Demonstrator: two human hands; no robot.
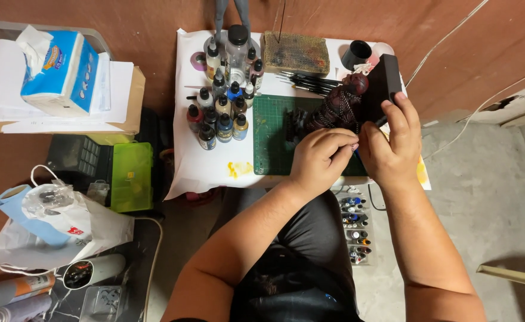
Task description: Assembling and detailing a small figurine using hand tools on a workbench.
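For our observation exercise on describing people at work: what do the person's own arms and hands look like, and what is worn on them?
Both arms are bare from the upper arm down: no sleeves show, and no gloves, watch, bands or rings can be seen. The left hand and right hand are broad, with short fingers, and the forearms are thick and rounded. Dark clothing covers the lap between the arms.

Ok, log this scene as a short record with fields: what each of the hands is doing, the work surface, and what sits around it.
left hand: left hand pinched at the base of the dark red painted figurine
right hand: right hand grips the black rectangular block beside that figurine
surface: green cutting mat on a white paper-covered table
left of mat: cluster of small paint dropper bottles
behind mat: black-handled brushes, stained yellowish sponge block
far left: blue and white tissue pack on papers
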